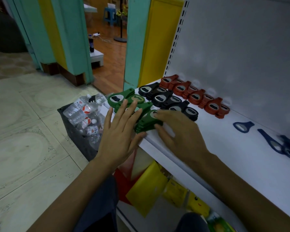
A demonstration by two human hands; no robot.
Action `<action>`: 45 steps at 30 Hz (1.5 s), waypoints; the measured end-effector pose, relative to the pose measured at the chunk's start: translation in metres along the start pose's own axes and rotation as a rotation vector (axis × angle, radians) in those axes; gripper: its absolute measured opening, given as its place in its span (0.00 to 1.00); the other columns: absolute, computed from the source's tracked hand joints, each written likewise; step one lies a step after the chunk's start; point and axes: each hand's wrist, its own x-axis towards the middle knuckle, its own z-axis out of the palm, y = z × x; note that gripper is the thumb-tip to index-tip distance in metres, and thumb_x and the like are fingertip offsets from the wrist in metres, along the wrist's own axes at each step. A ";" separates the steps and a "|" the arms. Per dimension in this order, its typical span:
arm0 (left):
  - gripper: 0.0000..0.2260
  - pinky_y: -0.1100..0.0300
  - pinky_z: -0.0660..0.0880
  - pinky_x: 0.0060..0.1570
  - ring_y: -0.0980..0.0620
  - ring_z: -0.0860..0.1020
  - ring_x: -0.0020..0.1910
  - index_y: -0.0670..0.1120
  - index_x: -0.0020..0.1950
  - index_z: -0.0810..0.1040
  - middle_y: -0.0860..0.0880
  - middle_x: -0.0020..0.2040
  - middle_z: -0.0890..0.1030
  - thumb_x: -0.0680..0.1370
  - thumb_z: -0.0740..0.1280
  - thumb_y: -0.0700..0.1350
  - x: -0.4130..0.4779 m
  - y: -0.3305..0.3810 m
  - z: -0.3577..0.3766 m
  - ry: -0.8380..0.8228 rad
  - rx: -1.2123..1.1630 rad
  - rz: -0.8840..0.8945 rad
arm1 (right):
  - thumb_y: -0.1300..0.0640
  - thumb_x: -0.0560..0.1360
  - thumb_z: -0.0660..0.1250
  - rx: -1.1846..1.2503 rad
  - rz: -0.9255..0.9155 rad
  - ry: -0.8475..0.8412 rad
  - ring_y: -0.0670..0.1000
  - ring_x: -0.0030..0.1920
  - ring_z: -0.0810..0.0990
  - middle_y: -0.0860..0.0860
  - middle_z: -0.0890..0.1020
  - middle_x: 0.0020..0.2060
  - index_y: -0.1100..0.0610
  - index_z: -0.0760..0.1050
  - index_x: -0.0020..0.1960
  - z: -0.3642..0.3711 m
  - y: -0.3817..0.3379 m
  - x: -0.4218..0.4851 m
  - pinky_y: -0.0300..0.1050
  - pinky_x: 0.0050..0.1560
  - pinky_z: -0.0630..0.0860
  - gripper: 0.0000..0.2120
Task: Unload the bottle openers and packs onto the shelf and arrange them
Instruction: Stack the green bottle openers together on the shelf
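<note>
On the white shelf [224, 158] lie three rows of bottle openers: red ones [193, 95] at the back, black ones [167, 98] in the middle, green ones [122, 97] along the front edge. My left hand [119, 131] lies flat with straight fingers over the green row, at the shelf's front edge. My right hand [179, 133] touches the nearest green stack [146, 123], thumb at its front and fingers on its top. Slim blue openers [243, 127] lie loose further right on the shelf.
A dark crate [77, 136] full of water bottles stands on the tiled floor left of the shelf. Yellow and red packs [147, 190] fill the lower shelf. An open doorway lies beyond, with teal and yellow walls.
</note>
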 end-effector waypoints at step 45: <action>0.17 0.51 0.71 0.62 0.46 0.76 0.62 0.42 0.63 0.77 0.45 0.63 0.78 0.77 0.63 0.49 0.083 0.184 0.054 -0.234 -0.213 0.548 | 0.53 0.76 0.66 -0.331 0.631 -0.119 0.55 0.42 0.80 0.53 0.83 0.41 0.57 0.82 0.45 -0.159 0.130 -0.126 0.46 0.38 0.73 0.09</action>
